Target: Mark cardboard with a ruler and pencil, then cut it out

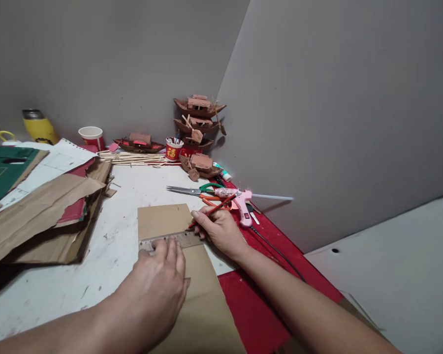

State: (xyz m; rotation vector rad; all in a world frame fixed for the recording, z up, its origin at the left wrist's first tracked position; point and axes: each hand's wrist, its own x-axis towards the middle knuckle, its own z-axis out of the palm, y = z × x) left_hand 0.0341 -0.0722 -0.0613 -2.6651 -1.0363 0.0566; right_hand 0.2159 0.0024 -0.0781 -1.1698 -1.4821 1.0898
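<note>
A long piece of brown cardboard [206, 300] lies in front of me, its far end on a white board. Across it rests a clear ruler [192, 239]. My left hand [158, 285] presses the ruler down, fingers bent and close together on its left part. Pinched in my right hand [219, 230] is a red pencil [220, 205], slanted with its tip by the ruler's far edge on the cardboard. The thumb is on top; the other right fingers are partly hidden beneath the hand.
A pink glue gun [244, 209] with a cord and scissors [186, 190] lie beyond my right hand. Model boats [200, 105] are stacked at the back corner. Sticks [133, 158], a paper cup [91, 137] and a yellow bottle [40, 129] stand behind piled cardboard sheets [40, 206] at left.
</note>
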